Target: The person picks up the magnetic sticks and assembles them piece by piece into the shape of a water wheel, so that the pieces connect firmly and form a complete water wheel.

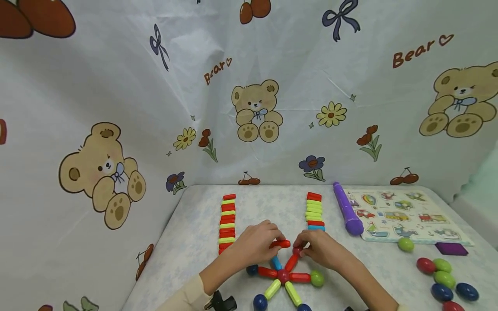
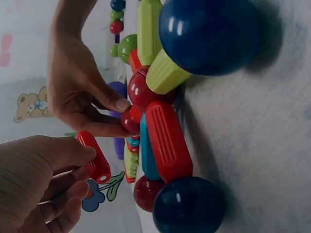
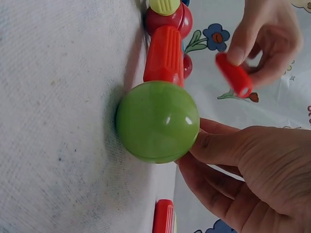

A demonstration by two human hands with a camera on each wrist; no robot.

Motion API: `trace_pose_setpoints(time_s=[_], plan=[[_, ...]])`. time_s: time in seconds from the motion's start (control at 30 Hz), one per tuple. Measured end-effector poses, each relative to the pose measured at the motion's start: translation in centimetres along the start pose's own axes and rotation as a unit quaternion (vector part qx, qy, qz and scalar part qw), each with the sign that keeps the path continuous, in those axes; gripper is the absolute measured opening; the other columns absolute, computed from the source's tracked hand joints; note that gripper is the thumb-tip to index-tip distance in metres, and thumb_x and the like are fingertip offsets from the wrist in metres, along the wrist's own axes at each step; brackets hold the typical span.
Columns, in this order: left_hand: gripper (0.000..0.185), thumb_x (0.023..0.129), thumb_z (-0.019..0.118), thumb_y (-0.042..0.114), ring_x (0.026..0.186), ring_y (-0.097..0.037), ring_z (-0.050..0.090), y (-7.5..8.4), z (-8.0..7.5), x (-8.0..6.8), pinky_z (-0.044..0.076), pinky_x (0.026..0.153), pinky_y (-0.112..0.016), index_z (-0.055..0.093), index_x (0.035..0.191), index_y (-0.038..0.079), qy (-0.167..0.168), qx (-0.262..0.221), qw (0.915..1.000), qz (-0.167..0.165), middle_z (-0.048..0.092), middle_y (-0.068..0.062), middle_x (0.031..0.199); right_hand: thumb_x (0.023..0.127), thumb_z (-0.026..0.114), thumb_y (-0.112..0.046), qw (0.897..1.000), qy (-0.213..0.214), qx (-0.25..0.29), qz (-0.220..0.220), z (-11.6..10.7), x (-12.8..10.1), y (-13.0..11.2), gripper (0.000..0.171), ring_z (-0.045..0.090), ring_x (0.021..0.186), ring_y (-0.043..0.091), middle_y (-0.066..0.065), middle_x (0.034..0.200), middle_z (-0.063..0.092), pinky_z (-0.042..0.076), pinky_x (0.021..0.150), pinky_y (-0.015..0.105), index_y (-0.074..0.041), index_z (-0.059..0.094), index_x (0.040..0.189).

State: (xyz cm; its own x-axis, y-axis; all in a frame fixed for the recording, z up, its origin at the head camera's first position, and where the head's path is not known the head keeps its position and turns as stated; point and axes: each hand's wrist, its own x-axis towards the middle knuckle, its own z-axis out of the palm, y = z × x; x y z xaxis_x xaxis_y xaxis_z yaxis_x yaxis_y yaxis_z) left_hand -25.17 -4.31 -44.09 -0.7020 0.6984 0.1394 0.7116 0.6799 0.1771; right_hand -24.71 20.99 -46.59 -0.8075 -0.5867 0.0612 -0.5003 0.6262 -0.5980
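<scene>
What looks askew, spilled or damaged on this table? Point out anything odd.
Nothing looks spilled or broken; the star of sticks and balls shows no visible damage. Only mildly odd: the purple microphone lies slanted along the left edge of the picture board, unlike any of the building pieces.

I face a pale, faintly creased sheet [image 1: 295, 65] that forms the wall ahead and to my left; tan bears [image 1: 255, 121], dark bows [image 1: 340, 15], yellow daisies [image 1: 331, 115], red tulips [image 1: 365, 139] and the word "Bear" [image 1: 408, 56] are printed on it; its lower part meets the far edge of my table [image 1: 268, 207], whose mottled whitish top has rounded far corners; at far right shows a pale green patch [image 1: 484, 181] I cannot identify; the light is soft, leaving a sheen on the sheet left of centre.
</scene>
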Motion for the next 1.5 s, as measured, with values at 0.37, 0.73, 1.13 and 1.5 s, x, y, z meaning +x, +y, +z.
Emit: trace_pose_setpoints(time_s=[0.37,0.73,1.13,1.5], plan=[[0.018,0.099,0.081,0.027,0.082,-0.003,0.054,-0.8,2.9,2.0,0.048,0.068,-0.015,0.081,0.113,0.017,-0.043,0.006,0.9989,-0.018,0.069,0.008,0.096,0.088,0.084,0.003,1.0,-0.002,0.008,0.002,-0.2,0.1,-0.2,0.021,0.072,0.088,0.012,-0.003,0.096,0.078,0.064,0.081,0.034,-0.008,0.08,0.105],[0.015,0.1,0.079,0.026,0.083,-0.001,0.056,0.0,3.3,2.7,0.048,0.069,-0.016,0.081,0.114,0.02,-0.074,0.069,0.9947,0.017,0.066,0.01,0.099,0.088,0.083,0.006,1.0,-0.004,-0.001,-0.012,-0.4,0.0,0.0,0.023,0.075,0.09,0.018,-0.003,0.098,0.076,0.064,0.079,0.033,-0.009,0.078,0.104],[0.02,0.101,0.08,0.027,0.094,-0.002,0.062,-0.8,2.3,1.8,0.053,0.08,-0.016,0.081,0.12,0.02,-0.045,0.019,0.9987,0.015,0.071,0.007,0.111,0.09,0.085,-0.003,0.998,-0.041,-0.017,-0.035,-0.9,-0.5,-0.2,0.019,0.066,0.088,0.008,-0.008,0.099,0.068,0.061,0.077,0.028,-0.014,0.077,0.103],[0.019,0.088,0.092,0.027,0.086,-0.007,0.06,-5.1,-1.1,-5.1,0.055,0.072,-0.026,0.082,0.103,0.021,-0.06,0.014,0.991,-0.119,0.069,0.005,0.101,0.086,0.088,-0.002,0.994,-0.081,-0.032,0.059,-1.8,-1.1,-1.0,0.024,0.056,0.077,0.009,-0.007,0.085,0.063,0.055,0.072,0.026,-0.016,0.072,0.097]])
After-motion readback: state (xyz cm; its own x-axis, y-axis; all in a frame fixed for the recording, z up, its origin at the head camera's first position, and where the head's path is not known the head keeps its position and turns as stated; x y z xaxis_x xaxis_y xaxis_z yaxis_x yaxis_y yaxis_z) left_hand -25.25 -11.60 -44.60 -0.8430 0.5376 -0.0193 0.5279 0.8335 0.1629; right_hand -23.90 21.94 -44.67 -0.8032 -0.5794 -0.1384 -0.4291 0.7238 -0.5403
